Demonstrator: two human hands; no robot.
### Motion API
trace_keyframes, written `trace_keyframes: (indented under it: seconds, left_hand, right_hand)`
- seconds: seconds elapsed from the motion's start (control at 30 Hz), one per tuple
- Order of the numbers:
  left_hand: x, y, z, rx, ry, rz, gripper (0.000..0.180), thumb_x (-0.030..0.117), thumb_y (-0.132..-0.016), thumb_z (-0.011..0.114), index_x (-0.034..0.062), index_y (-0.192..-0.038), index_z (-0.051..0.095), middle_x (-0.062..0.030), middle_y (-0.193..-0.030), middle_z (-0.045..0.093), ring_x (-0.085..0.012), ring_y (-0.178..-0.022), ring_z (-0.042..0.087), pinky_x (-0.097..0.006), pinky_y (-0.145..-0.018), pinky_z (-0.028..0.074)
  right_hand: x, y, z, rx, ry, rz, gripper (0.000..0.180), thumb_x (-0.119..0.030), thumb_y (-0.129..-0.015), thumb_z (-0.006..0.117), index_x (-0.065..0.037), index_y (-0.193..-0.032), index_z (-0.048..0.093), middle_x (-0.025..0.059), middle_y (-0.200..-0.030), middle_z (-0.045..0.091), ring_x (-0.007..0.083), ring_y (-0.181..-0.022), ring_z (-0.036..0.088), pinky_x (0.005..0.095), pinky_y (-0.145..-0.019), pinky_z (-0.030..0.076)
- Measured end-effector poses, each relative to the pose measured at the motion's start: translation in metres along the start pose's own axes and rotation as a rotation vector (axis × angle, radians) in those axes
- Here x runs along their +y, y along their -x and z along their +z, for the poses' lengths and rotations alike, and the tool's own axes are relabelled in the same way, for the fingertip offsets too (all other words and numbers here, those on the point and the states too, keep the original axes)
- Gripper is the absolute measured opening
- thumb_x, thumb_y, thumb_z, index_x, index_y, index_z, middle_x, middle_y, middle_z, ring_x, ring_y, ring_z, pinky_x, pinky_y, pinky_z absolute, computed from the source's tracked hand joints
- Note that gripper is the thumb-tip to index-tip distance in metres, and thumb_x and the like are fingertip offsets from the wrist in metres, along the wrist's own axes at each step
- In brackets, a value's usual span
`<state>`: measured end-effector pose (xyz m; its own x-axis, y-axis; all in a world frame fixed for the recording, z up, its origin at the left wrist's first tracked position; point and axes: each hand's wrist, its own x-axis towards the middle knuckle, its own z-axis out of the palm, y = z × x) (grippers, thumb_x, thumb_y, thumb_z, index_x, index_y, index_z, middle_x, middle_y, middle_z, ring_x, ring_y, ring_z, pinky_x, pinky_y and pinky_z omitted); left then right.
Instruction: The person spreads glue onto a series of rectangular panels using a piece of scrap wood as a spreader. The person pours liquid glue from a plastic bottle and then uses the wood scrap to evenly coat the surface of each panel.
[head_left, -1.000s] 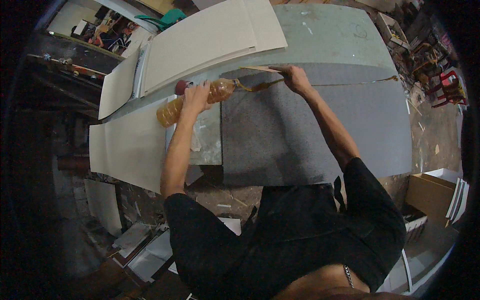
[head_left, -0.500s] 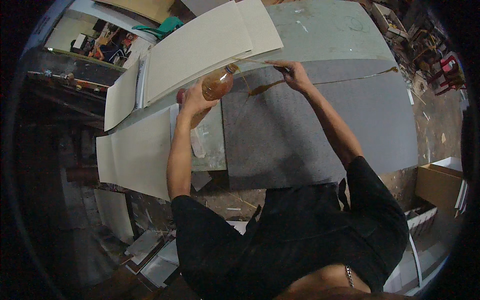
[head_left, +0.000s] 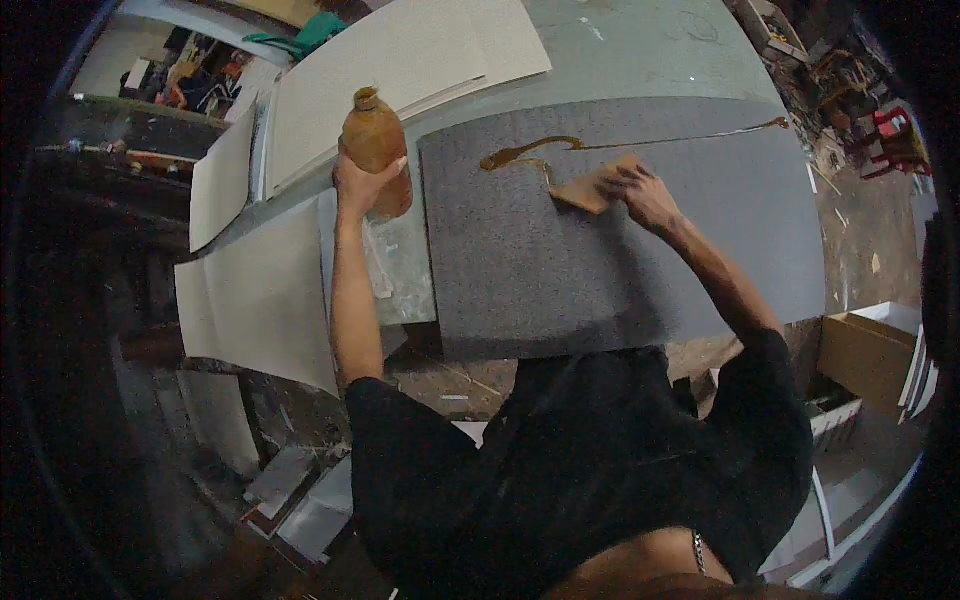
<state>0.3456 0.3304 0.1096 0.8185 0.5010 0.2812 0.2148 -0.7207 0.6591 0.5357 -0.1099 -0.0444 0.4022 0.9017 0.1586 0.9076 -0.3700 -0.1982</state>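
My left hand (head_left: pixel 368 185) is wrapped round a plastic bottle (head_left: pixel 374 135) of amber-brown liquid, held upright with its open neck at the top, left of the dark grey sheet (head_left: pixel 540 290). In my right hand (head_left: pixel 645 192) is a flat tan spreader (head_left: pixel 598 188), pinched between thumb and fingers and held low over the sheet. Brown glue-like liquid (head_left: pixel 530 149) lies on the sheet in a looping streak, with a long thin line running to the far right corner. A strand of it meets the spreader's left edge.
Cream boards (head_left: pixel 390 90) are stacked on the pale green table (head_left: pixel 640 50) beyond the bottle. Another cream board (head_left: pixel 255 290) juts out at the left. At the right stand a cardboard box (head_left: pixel 868 360) and a red stool (head_left: pixel 893 140). Offcuts (head_left: pixel 310 510) litter the floor at lower left.
The bottle has gone from tipped over the sheet to upright, moving left. My right hand has come nearer and lowered the spreader toward the sheet. More brown liquid now lies there.
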Motion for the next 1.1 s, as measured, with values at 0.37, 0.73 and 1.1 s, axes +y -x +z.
trace_keyframes:
  seconds: [0.37,0.73,1.1]
  left_hand:
    - [-0.110,0.058,0.009,0.530,0.394,0.017,0.082,0.015,-0.064,0.092,-0.0005,-0.132,0.049,-0.0114,-0.120,0.063,-0.0236,-0.109,0.063,-0.037,-0.097,0.050]
    - [-0.072,0.061,0.038,0.459,0.249,0.096,0.093,0.032,-0.070,0.090,-0.0015,-0.140,0.040,-0.0196,-0.133,0.055,-0.0320,-0.119,0.056,-0.044,-0.103,0.045]
    - [0.040,0.168,0.189,0.316,0.158,0.036,0.046,0.038,-0.092,0.068,-0.0010,-0.115,0.060,-0.0148,-0.114,0.062,-0.0290,-0.104,0.060,-0.044,-0.094,0.047]
  right_hand:
    - [-0.036,0.130,-0.042,0.512,-1.680,0.877,0.032,-0.007,-0.092,0.059,-0.003,-0.124,0.060,0.0093,-0.120,0.065,0.0284,-0.112,0.061,0.0428,-0.095,0.050]
    - [-0.038,0.129,-0.083,0.802,-2.184,0.874,0.050,-0.014,-0.088,0.069,-0.007,-0.134,0.049,0.0062,-0.126,0.061,0.0215,-0.115,0.060,0.0420,-0.101,0.048]
    - [0.140,0.237,-0.109,0.953,-2.073,0.884,0.042,-0.017,-0.089,0.067,-0.005,-0.127,0.055,0.0036,-0.113,0.065,0.0231,-0.109,0.062,0.0420,-0.095,0.052]
